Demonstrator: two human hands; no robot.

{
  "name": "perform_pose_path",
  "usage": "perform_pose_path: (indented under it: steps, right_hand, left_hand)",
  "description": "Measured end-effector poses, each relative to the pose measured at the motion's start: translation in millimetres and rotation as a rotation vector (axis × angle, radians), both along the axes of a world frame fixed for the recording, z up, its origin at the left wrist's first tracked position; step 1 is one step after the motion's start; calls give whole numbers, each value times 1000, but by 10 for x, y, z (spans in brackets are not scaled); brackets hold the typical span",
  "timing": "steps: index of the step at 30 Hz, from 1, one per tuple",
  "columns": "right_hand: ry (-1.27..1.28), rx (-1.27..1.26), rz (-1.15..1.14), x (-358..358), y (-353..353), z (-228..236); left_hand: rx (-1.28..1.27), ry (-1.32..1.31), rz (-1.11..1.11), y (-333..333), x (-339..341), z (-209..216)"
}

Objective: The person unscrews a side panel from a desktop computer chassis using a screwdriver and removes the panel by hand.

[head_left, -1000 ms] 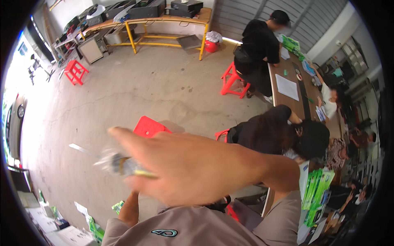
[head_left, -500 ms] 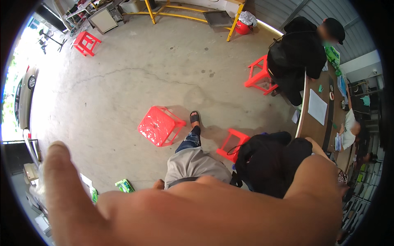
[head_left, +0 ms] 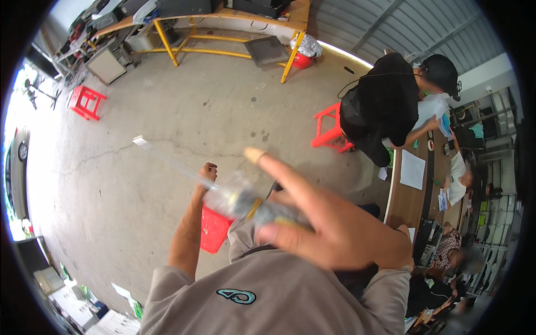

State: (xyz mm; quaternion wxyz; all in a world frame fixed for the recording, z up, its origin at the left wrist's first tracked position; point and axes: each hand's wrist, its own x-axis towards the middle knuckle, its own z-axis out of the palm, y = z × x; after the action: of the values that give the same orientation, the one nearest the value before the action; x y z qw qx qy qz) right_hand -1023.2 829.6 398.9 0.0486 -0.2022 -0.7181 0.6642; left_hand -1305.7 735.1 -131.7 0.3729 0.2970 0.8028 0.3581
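Note:
My right hand (head_left: pixel 335 229) looms large in front of my grey shirt, index finger stretched out and thumb bent in. Between them is a grey bundle with a yellow band (head_left: pixel 255 209), partly wrapped in clear plastic (head_left: pixel 228 195) and blurred by motion. A long thin clear strip (head_left: pixel 167 160) with a pale end runs from the bundle toward the far left, crossing my left wrist in the picture. Beyond it, my left hand (head_left: pixel 208 172) is out ahead with its fingers curled; what they hold, if anything, is too small to tell.
A red stool (head_left: pixel 214 230) stands below my left forearm. At the right, a person in black (head_left: pixel 379 100) by another red stool (head_left: pixel 330 127) handles papers at a brown table (head_left: pixel 410 202) with a white sheet (head_left: pixel 412 169). More people sit beyond. A yellow-framed bench (head_left: pixel 212 54) stands far ahead.
The hand that filled the lower view has drawn back, and the banded bundle is now visible. My left forearm has come into sight. The person in black has leaned over the table, holding papers.

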Motion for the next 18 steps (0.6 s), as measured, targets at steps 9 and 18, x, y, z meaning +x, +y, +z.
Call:
perform_pose_path:
  steps: [9,18]
  right_hand:
    - [-167,-249,-452,398,2021,-1713]
    - [31,-501,-1041,558,4497,-2611]
  left_hand:
    - [-450,-547,141,428,133,-649]
    - [-41,-1203,286,3609,-473,184]
